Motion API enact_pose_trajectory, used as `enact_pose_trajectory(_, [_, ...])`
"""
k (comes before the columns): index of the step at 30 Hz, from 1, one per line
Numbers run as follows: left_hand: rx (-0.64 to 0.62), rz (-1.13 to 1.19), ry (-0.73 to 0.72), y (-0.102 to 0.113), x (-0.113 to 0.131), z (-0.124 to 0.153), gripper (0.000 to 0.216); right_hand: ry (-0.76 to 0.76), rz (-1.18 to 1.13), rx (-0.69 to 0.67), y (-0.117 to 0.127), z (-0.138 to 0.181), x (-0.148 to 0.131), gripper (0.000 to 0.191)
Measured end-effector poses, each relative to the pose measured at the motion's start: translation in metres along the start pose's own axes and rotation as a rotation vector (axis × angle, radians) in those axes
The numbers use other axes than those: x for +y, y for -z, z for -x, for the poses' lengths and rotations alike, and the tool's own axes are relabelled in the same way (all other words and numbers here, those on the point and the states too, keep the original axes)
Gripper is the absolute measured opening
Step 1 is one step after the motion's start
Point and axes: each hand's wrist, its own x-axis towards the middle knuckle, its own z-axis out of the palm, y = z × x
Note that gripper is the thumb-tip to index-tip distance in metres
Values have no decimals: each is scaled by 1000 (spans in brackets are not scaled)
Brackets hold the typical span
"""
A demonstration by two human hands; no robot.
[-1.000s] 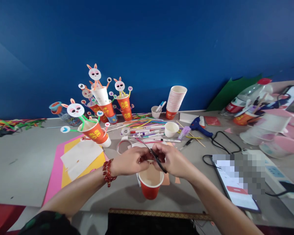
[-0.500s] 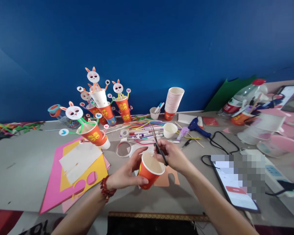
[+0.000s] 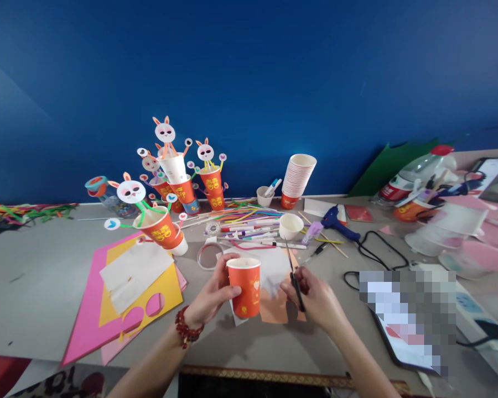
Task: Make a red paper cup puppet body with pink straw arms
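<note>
Gripping the red paper cup (image 3: 244, 287) upright at lower centre of the frame, my left hand (image 3: 211, 296) wrapped its side; my right hand (image 3: 315, 298) clasped closed scissors (image 3: 294, 273) just right of it, above the tabletop (image 3: 37, 287).

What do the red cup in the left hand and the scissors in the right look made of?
The red cup in the left hand looks like paper: matte printed red wall, pale rim. The scissors in the right hand show thin grey blades, probably metal, and dark handles, possibly plastic.

Craft workspace, bunny cup crafts (image 3: 178, 177), glue gun (image 3: 336, 222), markers (image 3: 249, 228), coloured paper (image 3: 108, 298)
</note>
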Motion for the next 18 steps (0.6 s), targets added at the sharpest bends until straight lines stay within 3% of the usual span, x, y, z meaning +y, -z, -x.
enact_pose_trajectory(4, [47,-89,-93,-1,-7,-5,65,-97,-267,-104,-3,15,6,41])
enact_pose_trajectory(8, [65,-264,-178,1,-12,-6,67,-20,-517,-182,-6,23,3,55])
enact_pose_trajectory(13, [150,-570,-346,6,-17,-5,73,75,-564,-277,-11,27,-4,45])
enact_pose_trajectory(18, [121,-668,-450,13,-22,-7,70,107,-540,-270,-19,28,-3,40])
